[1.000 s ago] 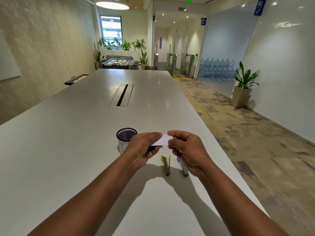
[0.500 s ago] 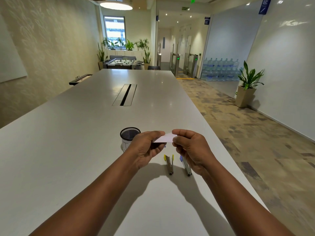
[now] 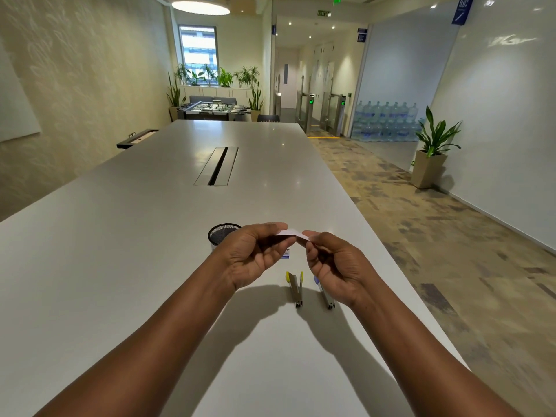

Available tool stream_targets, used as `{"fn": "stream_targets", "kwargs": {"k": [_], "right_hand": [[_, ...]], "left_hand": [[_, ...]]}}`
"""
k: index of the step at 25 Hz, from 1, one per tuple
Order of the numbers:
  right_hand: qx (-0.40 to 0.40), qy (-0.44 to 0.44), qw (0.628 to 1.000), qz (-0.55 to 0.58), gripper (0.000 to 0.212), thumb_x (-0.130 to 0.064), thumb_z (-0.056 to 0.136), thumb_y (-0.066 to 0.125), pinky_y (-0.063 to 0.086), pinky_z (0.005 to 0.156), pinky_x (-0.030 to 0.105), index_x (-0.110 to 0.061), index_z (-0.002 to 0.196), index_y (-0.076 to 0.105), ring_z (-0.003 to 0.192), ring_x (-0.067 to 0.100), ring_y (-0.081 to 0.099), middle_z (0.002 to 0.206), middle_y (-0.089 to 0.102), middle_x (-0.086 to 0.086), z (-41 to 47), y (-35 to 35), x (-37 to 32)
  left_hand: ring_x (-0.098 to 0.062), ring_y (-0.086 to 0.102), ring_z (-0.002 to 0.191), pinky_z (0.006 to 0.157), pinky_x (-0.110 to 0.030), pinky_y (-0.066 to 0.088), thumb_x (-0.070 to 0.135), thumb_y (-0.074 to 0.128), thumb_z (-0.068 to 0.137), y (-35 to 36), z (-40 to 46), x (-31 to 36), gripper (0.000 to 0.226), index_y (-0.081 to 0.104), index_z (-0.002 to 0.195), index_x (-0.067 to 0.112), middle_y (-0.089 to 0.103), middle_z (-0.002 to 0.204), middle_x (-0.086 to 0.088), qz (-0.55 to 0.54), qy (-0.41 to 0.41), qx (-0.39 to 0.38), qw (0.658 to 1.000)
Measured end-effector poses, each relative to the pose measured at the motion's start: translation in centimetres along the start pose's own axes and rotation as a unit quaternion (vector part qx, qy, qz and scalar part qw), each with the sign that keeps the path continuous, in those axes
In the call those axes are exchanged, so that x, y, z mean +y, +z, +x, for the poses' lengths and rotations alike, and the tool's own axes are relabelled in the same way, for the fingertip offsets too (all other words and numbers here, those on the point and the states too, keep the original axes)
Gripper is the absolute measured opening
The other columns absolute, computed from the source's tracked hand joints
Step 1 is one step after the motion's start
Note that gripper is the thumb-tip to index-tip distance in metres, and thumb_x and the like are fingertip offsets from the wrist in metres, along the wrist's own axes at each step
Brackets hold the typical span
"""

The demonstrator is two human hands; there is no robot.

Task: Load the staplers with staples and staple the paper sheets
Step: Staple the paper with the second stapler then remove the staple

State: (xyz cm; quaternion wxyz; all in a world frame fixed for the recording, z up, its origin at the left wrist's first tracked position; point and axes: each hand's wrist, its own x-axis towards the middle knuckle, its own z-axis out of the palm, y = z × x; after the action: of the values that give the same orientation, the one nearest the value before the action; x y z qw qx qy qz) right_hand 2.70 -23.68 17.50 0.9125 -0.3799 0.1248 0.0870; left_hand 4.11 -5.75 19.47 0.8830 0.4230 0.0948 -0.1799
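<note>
Paper slip (image 3: 291,233) tilted flatter than before, pinched between left hand (image 3: 252,256) and right hand (image 3: 332,266) above yellow stapler (image 3: 295,286) and blue stapler (image 3: 325,294) lying opened on table (image 3: 120,266); loading, stapling seemingly outstanding.

Green exit sign (image 3: 323,13) on ceiling, lettering blurred; nothing else legible

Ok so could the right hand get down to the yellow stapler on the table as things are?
Probably not right away. The right hand is pinching the small white paper together with the left hand. The yellow stapler lies uncovered on the table just below, so once the paper is let go, the path looks free.
</note>
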Motion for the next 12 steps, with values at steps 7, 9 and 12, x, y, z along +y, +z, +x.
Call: {"fn": "stream_targets", "kwargs": {"k": [7, 9, 12], "right_hand": [[-0.012, -0.021, 1.000, 0.012, 0.018, 0.010, 0.085, 0.069, 0.059, 0.056, 0.019, 0.014, 0.102, 0.069, 0.062, 0.016, 0.071, 0.091, 0.072, 0.026, -0.22, 0.75, -0.62], [-0.011, -0.030, 0.999, 0.005, 0.023, 0.010, 0.084, 0.070, 0.060, 0.058, 0.019, 0.016, 0.105, 0.068, 0.062, 0.016, 0.072, 0.088, 0.072, 0.026, -0.17, 0.82, -0.71], [-0.001, -0.040, 0.999, -0.034, 0.018, 0.009, 0.083, 0.072, 0.060, 0.059, 0.020, 0.013, 0.101, 0.071, 0.062, 0.016, 0.072, 0.085, 0.074, 0.025, -0.06, 0.76, -0.69]], "left_hand": [[-0.030, 0.076, 0.074, 0.068, -0.031, 0.063, -0.005, 0.055, 0.092, -0.32, 0.38, -0.40, 0.018, 0.068, 0.104, -0.010, 0.075, 0.094, -0.027, -0.008, -0.006, 0.011, 1.000], [-0.028, 0.076, 0.075, 0.073, -0.031, 0.062, -0.004, 0.058, 0.092, -0.41, 0.43, -0.51, 0.017, 0.069, 0.103, -0.010, 0.074, 0.095, -0.027, -0.009, -0.008, 0.013, 1.000], [-0.026, 0.076, 0.071, 0.068, -0.028, 0.062, -0.001, 0.066, 0.088, -0.44, 0.31, -0.36, 0.013, 0.071, 0.097, -0.010, 0.075, 0.091, -0.026, 0.001, -0.003, 0.012, 1.000]]}}
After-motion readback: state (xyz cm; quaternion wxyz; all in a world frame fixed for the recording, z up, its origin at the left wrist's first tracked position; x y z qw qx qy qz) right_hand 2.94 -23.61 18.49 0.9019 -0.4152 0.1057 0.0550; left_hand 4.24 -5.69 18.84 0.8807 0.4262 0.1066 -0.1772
